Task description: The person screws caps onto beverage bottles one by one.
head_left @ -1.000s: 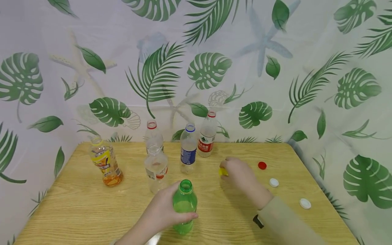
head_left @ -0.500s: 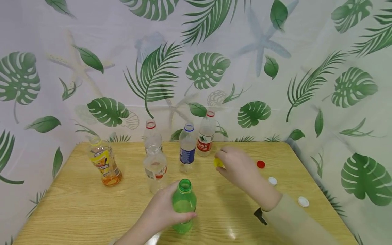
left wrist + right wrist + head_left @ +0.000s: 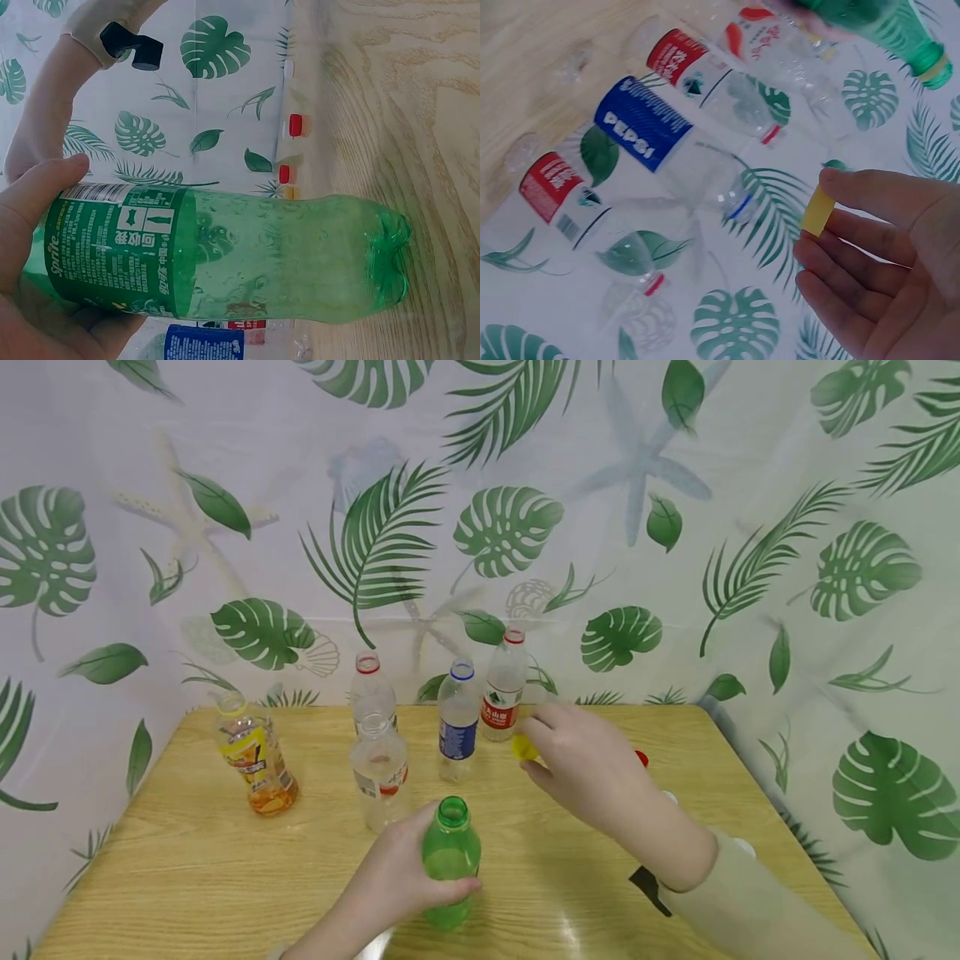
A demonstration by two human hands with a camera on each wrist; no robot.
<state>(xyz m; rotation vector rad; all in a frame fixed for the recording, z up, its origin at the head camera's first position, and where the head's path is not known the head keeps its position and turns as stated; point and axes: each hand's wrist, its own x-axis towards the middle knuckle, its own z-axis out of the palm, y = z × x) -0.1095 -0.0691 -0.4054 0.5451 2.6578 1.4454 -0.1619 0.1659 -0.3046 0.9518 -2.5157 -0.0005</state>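
Observation:
My left hand (image 3: 393, 872) grips a green Sprite bottle (image 3: 452, 852) around its labelled upper body. The bottle stands upright with its mouth bare; its base shows close over the wood in the left wrist view. A yellow bottle cap (image 3: 819, 210) is pinched between the thumb and fingers of my right hand (image 3: 588, 764), raised in front of the back bottles. Beyond the hands are an uncapped Pepsi bottle (image 3: 459, 731) and a red-labelled clear bottle (image 3: 501, 703). Left of the green bottle is a clear bottle (image 3: 380, 768), partly hidden by my left hand.
An orange-drink bottle (image 3: 258, 760) with a yellow neck ring stands at the left. Another red-ringed bottle (image 3: 372, 693) is behind the clear one. A red cap (image 3: 642, 758) and a white cap (image 3: 745, 847) lie at the right, partly behind my right arm.
My right hand has lifted up and left from the table with the yellow cap, its forearm now covering parts of the loose caps. The left hand and green bottle hold still.

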